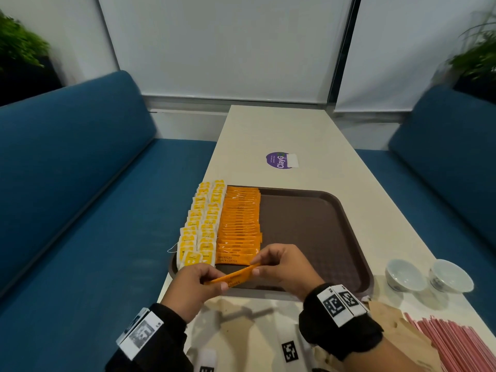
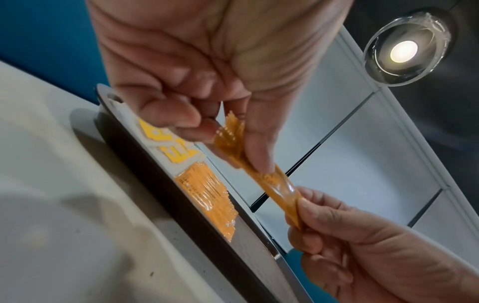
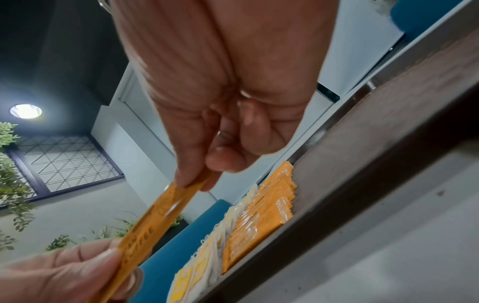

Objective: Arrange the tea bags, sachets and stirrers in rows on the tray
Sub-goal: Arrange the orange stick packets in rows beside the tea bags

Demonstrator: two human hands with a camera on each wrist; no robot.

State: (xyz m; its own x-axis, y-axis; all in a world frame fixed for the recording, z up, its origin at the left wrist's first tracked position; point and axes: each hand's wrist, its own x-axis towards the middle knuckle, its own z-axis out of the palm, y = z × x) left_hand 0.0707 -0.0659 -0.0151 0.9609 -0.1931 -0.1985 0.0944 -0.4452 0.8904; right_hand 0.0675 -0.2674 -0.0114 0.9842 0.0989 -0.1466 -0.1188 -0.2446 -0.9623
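Blue sofas [image 1: 80,183] sit on both sides of a long pale surface [image 1: 281,135], and a brown tray [image 1: 308,224] lies on it. On the left part of the tray there are two rows of yellow tea bags [image 1: 200,224] and, just beside them, one row of orange sachets [image 1: 239,224]. The right part of the tray is bare. Both hands hold one more orange sachet [image 1: 233,276] above the near edge of the tray. The left hand [image 1: 193,285] pinches its left end and the right hand [image 1: 284,267] pinches its right end. It looks like the sachet step is going on now. Next, this sachet likely needs to be laid flat at the near end of the orange row, lined up with the others. Pink stirrers [image 1: 442,342] wait on the surface at the near right, and two small white bowls [image 1: 426,275] stand just past them.
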